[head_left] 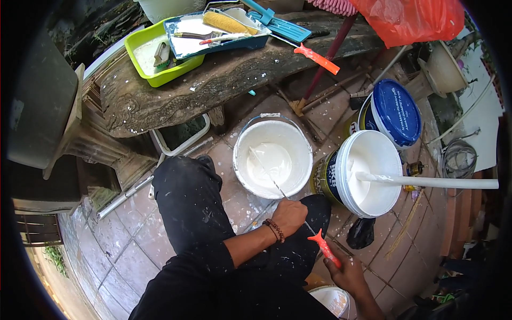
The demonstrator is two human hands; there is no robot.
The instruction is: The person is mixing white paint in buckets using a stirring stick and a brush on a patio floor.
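We have our left hand (289,217) closed around a thin rod (276,183) and our right hand (346,271) curled about its red handle (326,250), the rod slanting into the white bucket (298,168) before us, where white paint (277,160) lies, though how deep the tip sits is hard to tell. To the right, a larger open bucket (389,157) holds white paint and a pale pipe (437,182), and just beyond it stands a bucket with a blue lid (397,112). On the far wooden desk (213,88), a green tray (168,80) contains whitish paint, and a blue tray (250,44) bears a yellow roller (226,23).
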